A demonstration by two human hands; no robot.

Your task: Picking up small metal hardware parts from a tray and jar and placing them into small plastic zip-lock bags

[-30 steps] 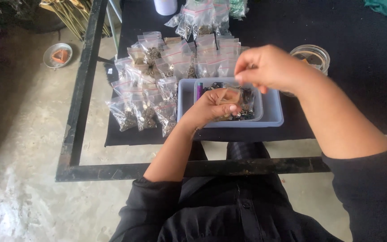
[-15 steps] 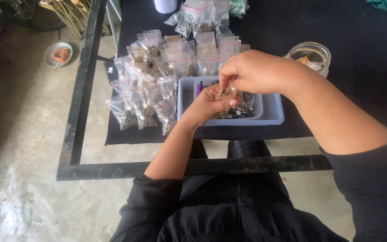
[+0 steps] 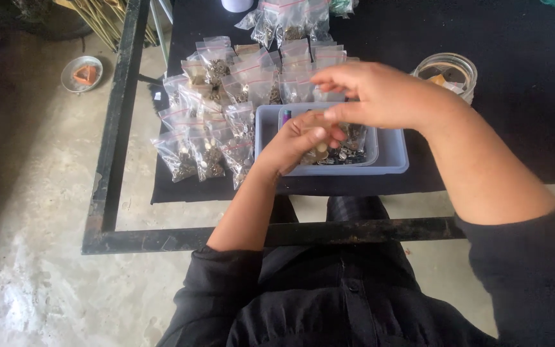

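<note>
Right now we are mid-fill: our left hand [image 3: 303, 138] is cupped and pinching a small clear bag [image 3: 353, 136] over the grey tray [image 3: 393, 154], while our right hand [image 3: 380, 93] hovers just above the tray, thumb and forefinger pinched on the bag's top edge, other fingers spread. Finished bags [image 3: 220, 115] lie left of the tray, a glass jar [image 3: 451, 69] to its right. Next, we judge, comes a steady grip to press the bag's mouth closed.

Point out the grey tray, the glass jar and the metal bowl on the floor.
grey tray [image 3: 394, 156]: head view, on its bare right wall.
glass jar [image 3: 449, 63]: head view, on its upper rim.
metal bowl [image 3: 69, 72]: head view, on its left rim, on the floor.
</note>
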